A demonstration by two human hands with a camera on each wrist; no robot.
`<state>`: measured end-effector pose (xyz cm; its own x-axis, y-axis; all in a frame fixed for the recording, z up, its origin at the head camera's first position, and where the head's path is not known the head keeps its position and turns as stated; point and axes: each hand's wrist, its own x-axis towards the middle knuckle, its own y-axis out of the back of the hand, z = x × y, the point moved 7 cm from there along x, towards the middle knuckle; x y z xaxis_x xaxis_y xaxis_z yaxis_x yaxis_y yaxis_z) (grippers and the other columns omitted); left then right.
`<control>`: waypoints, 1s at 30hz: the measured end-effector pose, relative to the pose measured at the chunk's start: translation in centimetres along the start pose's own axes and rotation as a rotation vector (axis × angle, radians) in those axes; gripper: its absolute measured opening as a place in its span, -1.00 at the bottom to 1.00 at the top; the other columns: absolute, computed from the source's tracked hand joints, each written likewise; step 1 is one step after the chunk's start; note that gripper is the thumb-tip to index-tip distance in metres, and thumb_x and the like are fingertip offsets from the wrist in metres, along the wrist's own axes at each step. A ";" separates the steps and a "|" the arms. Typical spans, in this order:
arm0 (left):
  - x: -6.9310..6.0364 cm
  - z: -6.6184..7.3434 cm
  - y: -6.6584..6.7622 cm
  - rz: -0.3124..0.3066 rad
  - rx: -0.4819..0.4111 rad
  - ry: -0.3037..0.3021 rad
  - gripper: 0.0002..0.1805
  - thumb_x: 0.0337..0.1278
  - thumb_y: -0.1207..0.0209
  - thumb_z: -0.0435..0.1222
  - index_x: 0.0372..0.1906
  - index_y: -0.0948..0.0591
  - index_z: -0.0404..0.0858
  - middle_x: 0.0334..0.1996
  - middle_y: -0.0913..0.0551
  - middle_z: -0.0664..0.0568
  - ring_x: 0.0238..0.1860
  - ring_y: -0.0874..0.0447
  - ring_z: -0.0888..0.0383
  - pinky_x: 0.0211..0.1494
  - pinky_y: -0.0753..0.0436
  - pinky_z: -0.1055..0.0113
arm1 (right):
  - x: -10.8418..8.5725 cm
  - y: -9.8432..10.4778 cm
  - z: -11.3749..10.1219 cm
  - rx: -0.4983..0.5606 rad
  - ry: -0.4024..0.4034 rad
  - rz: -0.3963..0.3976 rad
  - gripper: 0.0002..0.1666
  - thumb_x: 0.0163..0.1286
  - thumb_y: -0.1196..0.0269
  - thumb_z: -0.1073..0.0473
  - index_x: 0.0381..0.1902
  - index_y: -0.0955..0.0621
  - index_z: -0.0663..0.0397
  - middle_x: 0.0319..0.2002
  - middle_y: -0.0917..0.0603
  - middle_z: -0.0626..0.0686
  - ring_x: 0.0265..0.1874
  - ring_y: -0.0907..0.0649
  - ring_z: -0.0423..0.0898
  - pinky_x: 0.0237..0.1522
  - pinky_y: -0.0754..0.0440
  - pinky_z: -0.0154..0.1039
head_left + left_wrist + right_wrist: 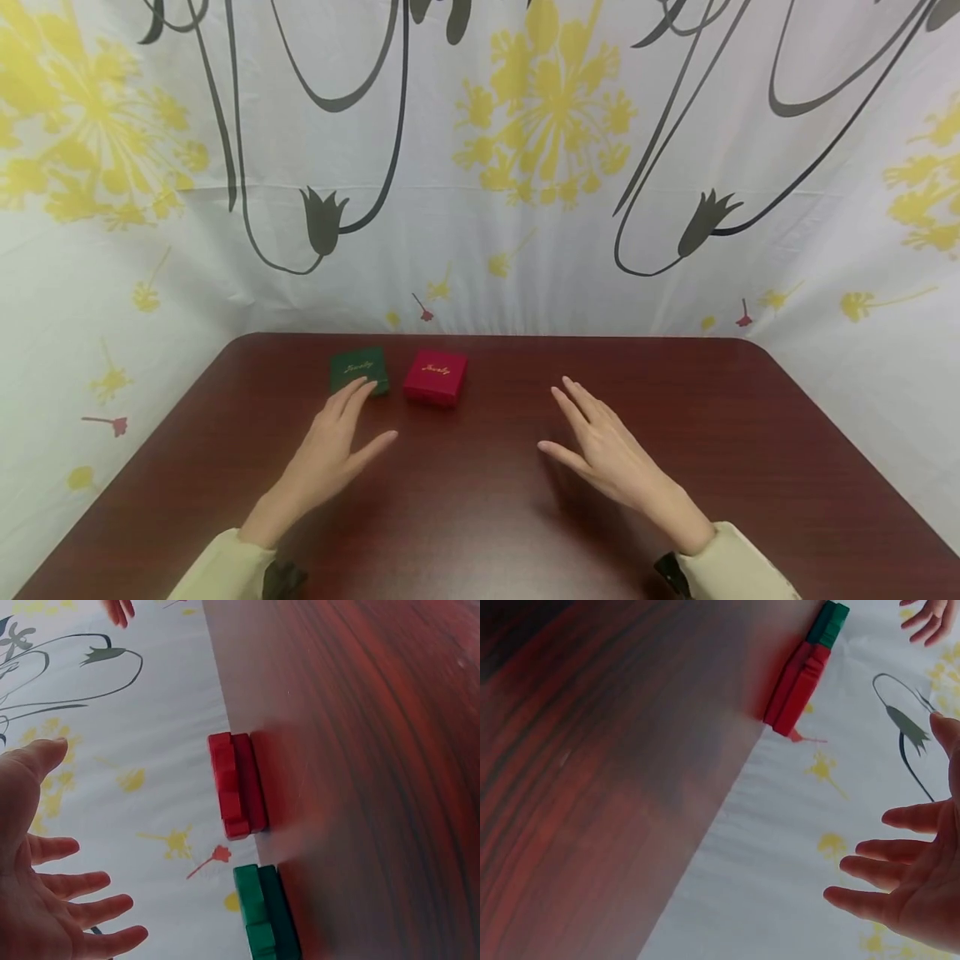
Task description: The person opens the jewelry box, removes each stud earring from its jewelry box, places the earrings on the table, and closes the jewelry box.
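Two small lidded boxes with gold lettering sit side by side at the back left of the table, a green box [360, 367] and, to its right, a red box [437, 377]. The left hand [318, 458], fingers spread, hovers above the table; its fingertips overlap the green box's lower edge in the head view. Over the table's right half hovers the right hand [615, 458], fingers extended and holding nothing. The left wrist view shows the red box [238, 786] and green box [266, 911] side-on, apart from the left hand [52, 885].
The dark red-brown table [480, 500] has rounded back corners. Behind it and along both sides hangs a white curtain [480, 283] with yellow and grey plant prints. Dark bands show at both wrists, below the light sleeves.
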<state>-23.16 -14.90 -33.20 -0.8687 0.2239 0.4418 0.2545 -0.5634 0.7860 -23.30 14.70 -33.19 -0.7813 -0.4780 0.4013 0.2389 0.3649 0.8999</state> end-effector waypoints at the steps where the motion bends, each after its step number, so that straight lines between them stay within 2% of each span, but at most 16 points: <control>1: 0.1 0.0 -0.1 -0.002 -0.008 0.007 -0.24 -0.04 -0.21 -0.01 0.22 -0.26 -0.32 0.21 -0.24 -0.21 0.21 -0.18 -0.14 0.10 -0.25 -0.17 | 0.2 -0.2 -0.2 0.004 0.011 0.007 -0.15 0.18 -0.16 -0.15 0.27 -0.21 0.24 0.28 -0.17 0.26 0.23 -0.24 0.14 0.12 -0.25 0.09; 9: 1.1 0.2 -1.1 -0.020 -0.049 0.034 -0.27 -0.06 -0.22 -0.04 0.19 -0.28 -0.33 0.16 -0.30 -0.20 0.16 -0.27 -0.10 0.08 -0.37 -0.04 | 2.1 -2.0 -1.2 0.031 0.019 0.022 -0.16 0.17 -0.16 -0.17 0.22 -0.28 0.32 0.22 -0.27 0.27 0.13 -0.39 0.13 0.04 -0.38 0.04; 21: 2.4 -0.4 -2.7 -0.065 -0.112 0.079 -0.28 -0.06 -0.25 -0.12 0.19 -0.27 -0.34 0.14 -0.34 -0.19 0.15 -0.29 -0.08 0.10 -0.38 0.01 | 4.4 -4.4 -1.7 0.093 -0.042 -0.047 -0.17 0.16 -0.18 -0.15 0.21 -0.29 0.32 0.19 -0.31 0.27 0.14 -0.37 0.11 0.06 -0.39 -0.05; 30: 3.6 -0.8 -3.6 -0.038 -0.148 0.046 -0.33 -0.08 -0.26 -0.24 0.15 -0.28 -0.42 0.07 -0.39 -0.25 0.05 -0.39 -0.12 0.05 -0.42 0.02 | 5.7 -5.6 -1.8 0.137 -0.077 -0.092 -0.17 0.18 -0.17 -0.14 0.22 -0.27 0.32 0.19 -0.30 0.28 0.16 -0.35 0.12 0.09 -0.36 -0.04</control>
<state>-27.52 -12.73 -34.76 -0.8961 0.2122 0.3899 0.1586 -0.6674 0.7277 -28.01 8.51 -35.60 -0.8393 -0.4540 0.2991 0.0877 0.4299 0.8986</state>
